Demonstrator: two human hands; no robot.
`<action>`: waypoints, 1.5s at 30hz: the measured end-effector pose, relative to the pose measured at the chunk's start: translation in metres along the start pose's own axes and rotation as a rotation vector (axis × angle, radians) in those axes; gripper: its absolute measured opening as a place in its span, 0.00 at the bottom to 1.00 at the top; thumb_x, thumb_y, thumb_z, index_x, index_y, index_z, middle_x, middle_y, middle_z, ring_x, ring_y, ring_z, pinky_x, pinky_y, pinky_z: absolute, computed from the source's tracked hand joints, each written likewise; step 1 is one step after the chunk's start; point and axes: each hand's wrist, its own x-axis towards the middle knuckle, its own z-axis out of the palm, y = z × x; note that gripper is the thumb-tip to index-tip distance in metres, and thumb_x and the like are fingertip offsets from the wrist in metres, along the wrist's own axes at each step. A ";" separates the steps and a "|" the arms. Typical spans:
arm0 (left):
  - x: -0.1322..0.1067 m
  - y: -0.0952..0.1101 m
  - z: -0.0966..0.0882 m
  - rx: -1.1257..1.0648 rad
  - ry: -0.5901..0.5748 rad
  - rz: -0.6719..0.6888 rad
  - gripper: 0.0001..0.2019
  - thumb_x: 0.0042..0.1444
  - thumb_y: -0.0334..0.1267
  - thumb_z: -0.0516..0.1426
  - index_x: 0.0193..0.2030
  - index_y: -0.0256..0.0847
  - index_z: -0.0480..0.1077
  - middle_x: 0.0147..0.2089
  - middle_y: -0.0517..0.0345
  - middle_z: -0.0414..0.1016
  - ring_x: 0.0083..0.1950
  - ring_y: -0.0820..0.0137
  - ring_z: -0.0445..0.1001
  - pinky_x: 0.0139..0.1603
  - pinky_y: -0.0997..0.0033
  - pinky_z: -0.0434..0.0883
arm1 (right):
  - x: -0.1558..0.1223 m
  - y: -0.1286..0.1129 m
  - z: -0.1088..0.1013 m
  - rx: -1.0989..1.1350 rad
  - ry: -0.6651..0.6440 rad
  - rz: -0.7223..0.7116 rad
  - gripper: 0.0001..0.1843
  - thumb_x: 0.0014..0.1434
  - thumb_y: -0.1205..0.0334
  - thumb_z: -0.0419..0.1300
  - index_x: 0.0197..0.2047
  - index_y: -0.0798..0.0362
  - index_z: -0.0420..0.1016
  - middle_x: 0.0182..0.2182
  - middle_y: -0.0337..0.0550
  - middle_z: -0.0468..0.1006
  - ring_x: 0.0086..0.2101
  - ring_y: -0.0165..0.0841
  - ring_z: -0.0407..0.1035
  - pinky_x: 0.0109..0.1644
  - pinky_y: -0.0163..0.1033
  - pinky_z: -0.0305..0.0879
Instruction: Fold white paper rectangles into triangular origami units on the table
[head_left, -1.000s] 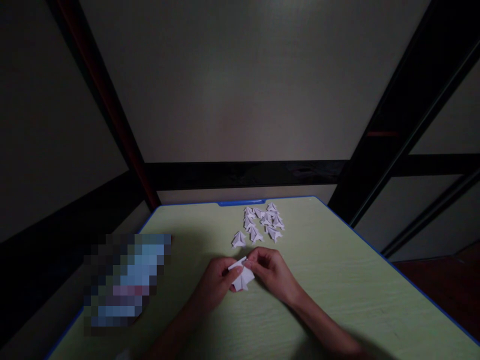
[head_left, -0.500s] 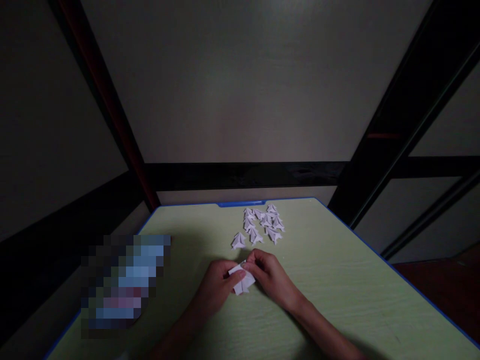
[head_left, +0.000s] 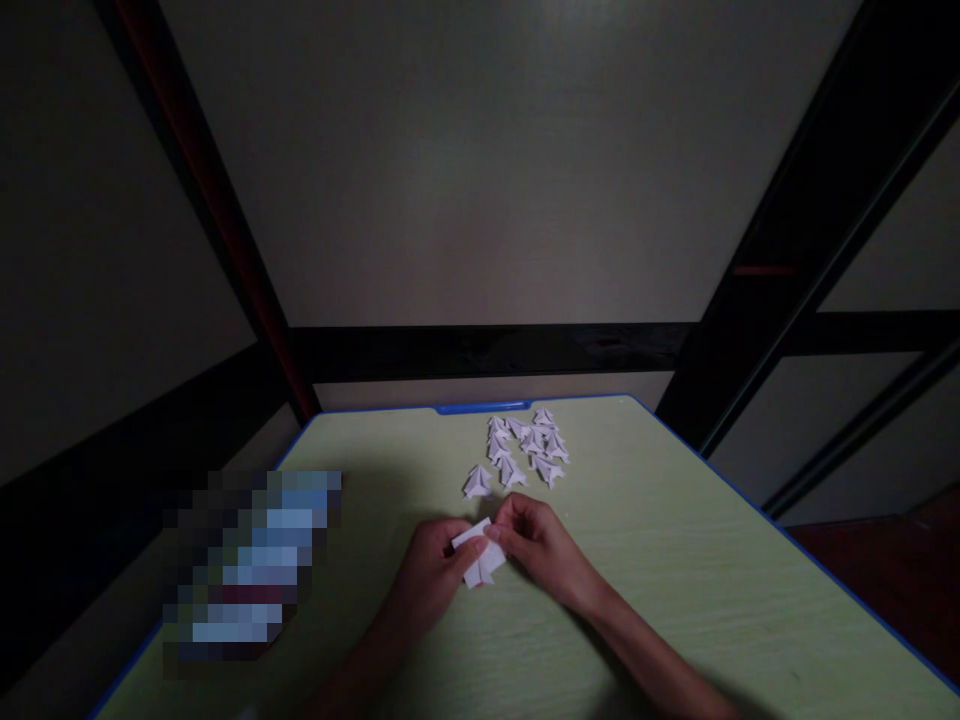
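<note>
A small piece of folded white paper (head_left: 481, 572) is held between my two hands, above the near-middle of the table. My left hand (head_left: 433, 556) grips its left side, the thumb lying flat across the front. On its upper right corner, my right hand (head_left: 534, 538) pinches the paper between thumb and curled fingers. Just beyond my hands lies a folded paper figure (head_left: 478, 483), pointed at the top with splayed lower corners. Several more like it form a loose cluster (head_left: 532, 440) behind that one.
The pale green table (head_left: 675, 580) has a blue edge and a blue handle-like piece (head_left: 484, 408) at its far side. A blurred-out, pixelated object (head_left: 259, 565) lies at the left. Large panels with dark frames (head_left: 487, 350) stand behind the table.
The folded paper has shifted slightly left and turned a little between my hands. My right fingers have moved slightly along its upper edge. The paper figures have stayed put.
</note>
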 end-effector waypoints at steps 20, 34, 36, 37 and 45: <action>0.002 -0.008 -0.006 0.024 -0.112 -0.018 0.13 0.39 0.44 0.54 0.17 0.35 0.61 0.15 0.65 0.56 0.20 0.76 0.55 0.19 0.77 0.52 | -0.007 -0.006 0.006 -0.236 -0.078 -0.032 0.15 0.53 0.58 0.46 0.19 0.55 0.54 0.17 0.33 0.54 0.20 0.24 0.49 0.22 0.30 0.46; 0.001 -0.001 -0.001 -0.244 -0.133 -0.035 0.12 0.39 0.42 0.56 0.25 0.32 0.67 0.20 0.58 0.69 0.22 0.74 0.66 0.22 0.76 0.62 | -0.009 -0.001 0.011 0.122 0.069 -0.047 0.16 0.53 0.55 0.48 0.20 0.56 0.57 0.14 0.33 0.59 0.18 0.24 0.54 0.21 0.30 0.49; 0.003 0.000 -0.001 -0.238 -0.114 -0.035 0.13 0.39 0.41 0.56 0.27 0.31 0.69 0.22 0.57 0.71 0.22 0.73 0.68 0.22 0.76 0.64 | -0.007 -0.002 0.012 0.117 0.107 -0.074 0.14 0.53 0.56 0.48 0.21 0.56 0.58 0.16 0.34 0.60 0.18 0.24 0.55 0.22 0.30 0.51; 0.003 -0.001 -0.001 -0.233 -0.102 -0.043 0.12 0.39 0.40 0.57 0.27 0.31 0.69 0.21 0.56 0.71 0.22 0.72 0.68 0.22 0.76 0.64 | -0.007 -0.003 0.012 0.114 0.127 -0.094 0.13 0.53 0.57 0.49 0.22 0.55 0.58 0.16 0.34 0.60 0.19 0.24 0.56 0.22 0.30 0.52; 0.004 -0.002 -0.001 -0.230 -0.022 -0.077 0.10 0.36 0.37 0.58 0.26 0.31 0.71 0.19 0.57 0.72 0.19 0.73 0.69 0.20 0.76 0.65 | -0.006 -0.003 0.008 -0.035 0.155 -0.190 0.03 0.48 0.66 0.55 0.27 0.55 0.62 0.21 0.35 0.61 0.23 0.25 0.57 0.26 0.30 0.55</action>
